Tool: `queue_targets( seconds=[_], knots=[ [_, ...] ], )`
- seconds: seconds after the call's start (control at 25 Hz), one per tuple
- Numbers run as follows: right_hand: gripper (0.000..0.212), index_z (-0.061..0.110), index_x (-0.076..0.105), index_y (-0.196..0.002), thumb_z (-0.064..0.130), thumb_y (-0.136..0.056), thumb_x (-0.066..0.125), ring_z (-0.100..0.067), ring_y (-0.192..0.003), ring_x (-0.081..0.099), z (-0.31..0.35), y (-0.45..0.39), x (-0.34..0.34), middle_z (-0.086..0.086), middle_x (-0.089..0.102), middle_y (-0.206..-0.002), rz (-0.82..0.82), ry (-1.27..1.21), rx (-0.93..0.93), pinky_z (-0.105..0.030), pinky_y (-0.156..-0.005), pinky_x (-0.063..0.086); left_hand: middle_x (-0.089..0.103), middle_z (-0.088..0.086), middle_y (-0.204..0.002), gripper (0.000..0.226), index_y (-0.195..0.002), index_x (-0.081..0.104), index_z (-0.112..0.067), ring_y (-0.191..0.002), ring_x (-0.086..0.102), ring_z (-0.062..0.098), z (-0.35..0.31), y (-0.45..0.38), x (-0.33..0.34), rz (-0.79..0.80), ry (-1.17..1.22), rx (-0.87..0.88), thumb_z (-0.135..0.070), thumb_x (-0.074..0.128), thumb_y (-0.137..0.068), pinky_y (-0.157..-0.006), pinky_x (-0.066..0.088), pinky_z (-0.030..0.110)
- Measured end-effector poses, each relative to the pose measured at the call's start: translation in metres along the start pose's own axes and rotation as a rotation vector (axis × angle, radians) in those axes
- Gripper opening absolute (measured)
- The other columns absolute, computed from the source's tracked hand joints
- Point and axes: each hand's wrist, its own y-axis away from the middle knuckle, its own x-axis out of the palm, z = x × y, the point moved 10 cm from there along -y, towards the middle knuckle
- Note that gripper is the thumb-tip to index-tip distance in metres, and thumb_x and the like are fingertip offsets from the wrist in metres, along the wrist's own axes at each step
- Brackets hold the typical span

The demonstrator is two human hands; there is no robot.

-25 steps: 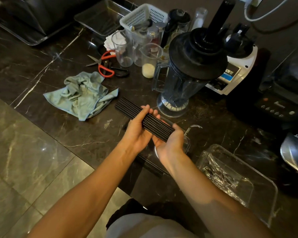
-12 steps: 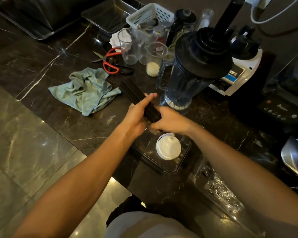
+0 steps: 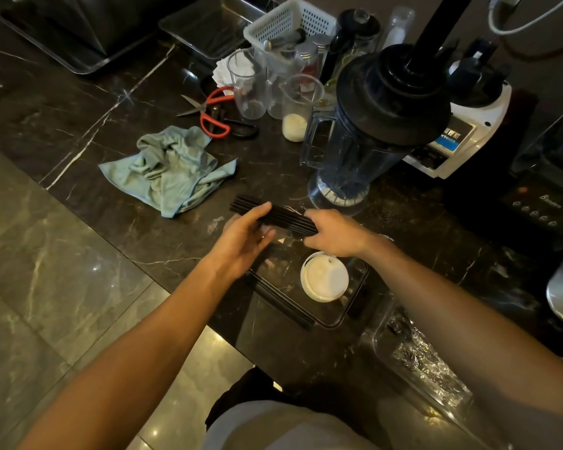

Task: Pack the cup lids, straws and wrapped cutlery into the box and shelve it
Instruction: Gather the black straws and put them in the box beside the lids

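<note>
A flat bundle of black straws [image 3: 273,216] is held level just above the far end of the clear box [image 3: 358,306], which sits on the dark marble worktop [image 3: 78,125] at its near edge. The right hand [image 3: 333,233] grips the bundle's right end, fingers curled round it. The left hand [image 3: 246,237] lies along the bundle's near side with straight fingers, the thumb over the top, pressing rather than clasping. Inside the box a white cup lid [image 3: 324,277] rests toward the right wall, and more black straws [image 3: 280,302] lie along the box's left wall. To the right of the box, at the near edge, stands a second clear container [image 3: 413,358] with crinkled clear-wrapped contents. Beyond the hands a blender jug [image 3: 364,134] stands upright; to its left lie a crumpled teal cloth [image 3: 173,167] and red-handled scissors [image 3: 208,115], with clear measuring cups [image 3: 293,105] and a white basket [image 3: 290,22] toward the far edge.
</note>
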Motion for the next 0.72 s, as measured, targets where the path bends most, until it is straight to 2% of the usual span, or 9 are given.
queue_targets(
  seconds=[0.08, 0.12, 0.2, 0.28, 0.36, 0.4, 0.48, 0.56, 0.72],
  knots=[
    [0.036, 0.018, 0.059, -0.129, 0.022, -0.094, 0.068, -0.024, -0.109, 0.067, -0.012, 0.001, 0.000, -0.005, 0.069, -0.118, 0.015, 0.073, 0.028, -0.036, -0.085, 0.058, 0.070, 0.016, -0.129, 0.060, -0.134, 0.052, -0.015, -0.110, 0.073, 0.023, -0.012, 0.002, -0.023, -0.112, -0.028, 0.079, -0.021, 0.083, -0.083, -0.103, 0.055, 0.038],
    [0.037, 0.018, 0.058, -0.130, 0.022, -0.095, 0.068, -0.026, -0.111, 0.067, -0.016, 0.001, 0.001, -0.006, 0.069, -0.121, 0.021, 0.138, 0.029, -0.036, -0.086, 0.058, 0.068, 0.016, -0.131, 0.070, -0.137, 0.048, -0.016, -0.110, 0.073, 0.024, -0.023, 0.005, -0.033, -0.180, -0.135, 0.151, -0.022, 0.086, -0.080, -0.100, 0.056, 0.040],
    [0.038, 0.018, 0.056, -0.132, 0.023, -0.097, 0.067, -0.027, -0.112, 0.068, -0.019, -0.001, 0.003, -0.007, 0.070, -0.121, 0.035, 0.302, 0.005, -0.037, -0.085, 0.055, 0.057, 0.007, -0.140, 0.092, -0.145, 0.041, -0.026, -0.122, 0.064, 0.021, -0.053, 0.009, -0.038, -0.266, -0.631, 0.351, -0.031, 0.093, -0.070, -0.102, 0.053, 0.040],
    [0.040, 0.018, 0.055, -0.134, 0.024, -0.097, 0.067, -0.027, -0.111, 0.068, -0.016, -0.005, 0.006, -0.006, 0.070, -0.120, 0.039, 0.397, -0.030, -0.037, -0.085, 0.054, 0.049, 0.000, -0.147, 0.099, -0.149, 0.039, -0.032, -0.134, 0.049, 0.019, -0.060, 0.006, -0.015, -0.174, -1.288, 0.490, -0.046, 0.092, -0.067, -0.109, 0.044, 0.042],
    [0.041, 0.018, 0.054, -0.135, 0.023, -0.097, 0.067, -0.026, -0.111, 0.068, -0.010, -0.011, 0.010, -0.005, 0.069, -0.120, 0.060, 0.455, -0.078, -0.035, -0.084, 0.051, 0.051, -0.001, -0.144, 0.092, -0.148, 0.042, -0.033, -0.135, 0.046, 0.022, -0.038, 0.001, 0.003, -0.029, -1.750, 0.457, -0.057, 0.084, -0.069, -0.111, 0.038, 0.047],
    [0.041, 0.019, 0.053, -0.135, 0.022, -0.096, 0.066, -0.026, -0.110, 0.067, -0.005, -0.013, 0.012, -0.005, 0.069, -0.120, 0.070, 0.491, -0.107, -0.034, -0.083, 0.049, 0.054, -0.003, -0.139, 0.085, -0.145, 0.045, -0.033, -0.132, 0.048, 0.021, -0.025, -0.001, 0.006, 0.019, -1.859, 0.412, -0.058, 0.081, -0.072, -0.110, 0.038, 0.048],
    [0.042, 0.021, 0.053, -0.135, 0.020, -0.095, 0.066, -0.025, -0.109, 0.066, 0.002, -0.018, 0.016, -0.004, 0.069, -0.118, 0.076, 0.522, -0.156, -0.036, -0.086, 0.049, 0.062, -0.006, -0.126, 0.065, -0.135, 0.052, -0.033, -0.123, 0.056, 0.019, -0.011, -0.002, 0.009, 0.038, -1.930, 0.373, -0.052, 0.077, -0.078, -0.106, 0.041, 0.045],
    [0.043, 0.023, 0.054, -0.134, 0.018, -0.094, 0.067, -0.024, -0.108, 0.066, 0.004, -0.025, 0.020, -0.003, 0.069, -0.117, 0.075, 0.529, -0.192, -0.037, -0.088, 0.049, 0.069, -0.006, -0.115, 0.049, -0.127, 0.058, -0.030, -0.112, 0.064, 0.018, -0.005, -0.001, 0.009, -0.025, -1.959, 0.379, -0.042, 0.074, -0.083, -0.104, 0.043, 0.045],
    [0.036, 0.025, 0.059, -0.124, 0.015, -0.090, 0.068, -0.022, -0.111, 0.060, 0.006, -0.037, 0.029, 0.001, 0.067, -0.114, 0.069, 0.649, -0.278, -0.039, -0.096, 0.042, 0.069, 0.002, -0.109, 0.037, -0.121, 0.060, -0.020, -0.100, 0.069, 0.022, 0.014, 0.002, 0.006, -0.092, -1.929, 0.306, -0.032, 0.069, -0.088, -0.093, 0.055, 0.042]
  ],
)
